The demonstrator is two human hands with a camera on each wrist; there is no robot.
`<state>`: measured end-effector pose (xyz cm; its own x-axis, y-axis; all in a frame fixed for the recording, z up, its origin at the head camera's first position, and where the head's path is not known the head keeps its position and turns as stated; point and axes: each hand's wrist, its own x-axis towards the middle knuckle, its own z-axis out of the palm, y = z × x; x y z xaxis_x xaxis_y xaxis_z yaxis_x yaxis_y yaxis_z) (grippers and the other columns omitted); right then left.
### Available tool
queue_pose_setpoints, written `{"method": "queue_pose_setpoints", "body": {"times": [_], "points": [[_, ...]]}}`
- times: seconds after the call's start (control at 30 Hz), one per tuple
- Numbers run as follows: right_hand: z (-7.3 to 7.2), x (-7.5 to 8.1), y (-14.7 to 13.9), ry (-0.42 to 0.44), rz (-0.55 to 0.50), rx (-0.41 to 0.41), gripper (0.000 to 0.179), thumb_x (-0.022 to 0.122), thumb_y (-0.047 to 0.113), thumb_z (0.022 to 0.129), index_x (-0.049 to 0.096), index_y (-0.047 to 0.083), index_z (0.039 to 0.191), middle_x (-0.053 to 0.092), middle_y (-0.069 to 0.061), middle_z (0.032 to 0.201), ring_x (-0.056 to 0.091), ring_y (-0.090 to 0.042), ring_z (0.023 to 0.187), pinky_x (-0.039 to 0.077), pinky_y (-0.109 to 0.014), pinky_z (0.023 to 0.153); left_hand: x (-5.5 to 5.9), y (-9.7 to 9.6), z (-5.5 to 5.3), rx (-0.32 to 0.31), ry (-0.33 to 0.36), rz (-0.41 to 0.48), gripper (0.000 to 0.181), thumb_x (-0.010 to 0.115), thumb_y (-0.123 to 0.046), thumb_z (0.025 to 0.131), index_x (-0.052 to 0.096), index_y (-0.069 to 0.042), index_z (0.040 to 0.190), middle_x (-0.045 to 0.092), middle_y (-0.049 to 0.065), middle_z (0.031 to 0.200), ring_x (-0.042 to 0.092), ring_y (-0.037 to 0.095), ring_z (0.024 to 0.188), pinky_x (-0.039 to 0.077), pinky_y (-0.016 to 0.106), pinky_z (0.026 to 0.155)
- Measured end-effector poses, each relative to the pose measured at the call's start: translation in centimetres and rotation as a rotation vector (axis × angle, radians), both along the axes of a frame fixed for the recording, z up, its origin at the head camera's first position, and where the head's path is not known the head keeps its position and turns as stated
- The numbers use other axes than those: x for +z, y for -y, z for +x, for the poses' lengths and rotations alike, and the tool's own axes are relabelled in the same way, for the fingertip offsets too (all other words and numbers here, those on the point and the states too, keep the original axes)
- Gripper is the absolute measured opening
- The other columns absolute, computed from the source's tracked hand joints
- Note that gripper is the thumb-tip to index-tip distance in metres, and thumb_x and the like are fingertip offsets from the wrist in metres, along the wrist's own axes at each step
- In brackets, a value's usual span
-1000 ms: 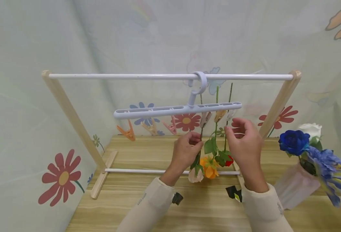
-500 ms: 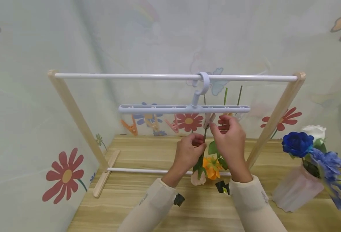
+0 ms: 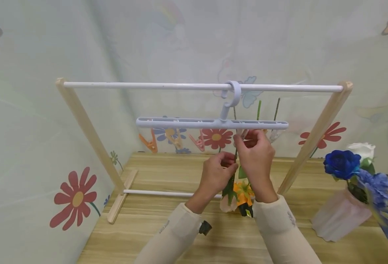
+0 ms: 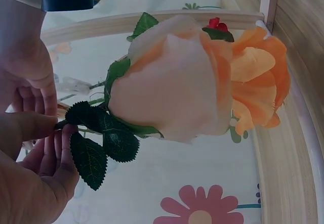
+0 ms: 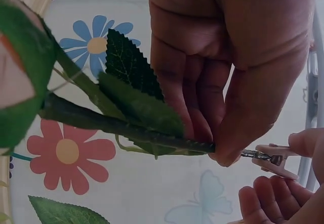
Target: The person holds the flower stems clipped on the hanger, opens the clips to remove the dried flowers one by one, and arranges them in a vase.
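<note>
Head down, a pale peach artificial rose [image 3: 228, 204] hangs below the hanger [image 3: 180, 124]. My left hand [image 3: 215, 173] pinches its stem between thumb and fingers, just above the leaves [image 4: 90, 158]. Higher up, my right hand [image 3: 257, 157] pinches a pale pink clothespin [image 5: 276, 164] on the hanger; the rose's stem [image 5: 126, 129] runs up into its jaws, and the tip shows above the hanger. Beside it hang an orange flower [image 3: 243, 191] and a red flower [image 4: 215, 26], the red one mostly hidden.
The hanger hooks over the white top bar [image 3: 147, 85] of a wooden rack. Orange [image 3: 150, 142], cream [image 3: 174, 140] and pink [image 3: 198, 141] clothespins hang from its left half. A pale vase [image 3: 340, 212] with blue and white flowers stands right on the wooden table [image 3: 114, 245].
My right hand has moved left from the far-right clothespin to the pale pink one and now pinches it. My left hand has kept hold of the rose's stem. The hanger has levelled out.
</note>
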<state>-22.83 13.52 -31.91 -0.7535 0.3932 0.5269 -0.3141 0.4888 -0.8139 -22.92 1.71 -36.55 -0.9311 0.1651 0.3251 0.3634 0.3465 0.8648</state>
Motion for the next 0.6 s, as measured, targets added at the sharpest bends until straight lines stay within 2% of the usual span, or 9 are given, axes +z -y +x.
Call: {"method": "queue_pose_setpoints", "body": {"times": [0.23, 0.6], "points": [[-0.02, -0.07, 0.15, -0.045, -0.032, -0.019, 0.029, 0.075, 0.024, 0.091, 0.066, 0.001, 0.105, 0.074, -0.012, 0.092, 0.073, -0.024, 0.080, 0.050, -0.007, 0.067, 0.01, -0.03, -0.05, -0.013, 0.003, -0.005, 0.017, 0.074, -0.017, 0.092, 0.073, -0.009, 0.107, 0.075, 0.003, 0.094, 0.069, 0.010, 0.083, 0.060, 0.023, 0.080], [0.04, -0.28, 0.28, -0.074, -0.022, -0.020, 0.027, 0.074, 0.025, 0.091, 0.067, 0.002, 0.103, 0.075, -0.012, 0.090, 0.073, -0.022, 0.077, 0.049, -0.007, 0.065, -0.14, 0.12, 0.04, -0.006, 0.018, -0.010, 0.015, 0.073, -0.015, 0.093, 0.072, -0.010, 0.107, 0.075, 0.003, 0.095, 0.068, 0.011, 0.083, 0.059, 0.022, 0.079]]}}
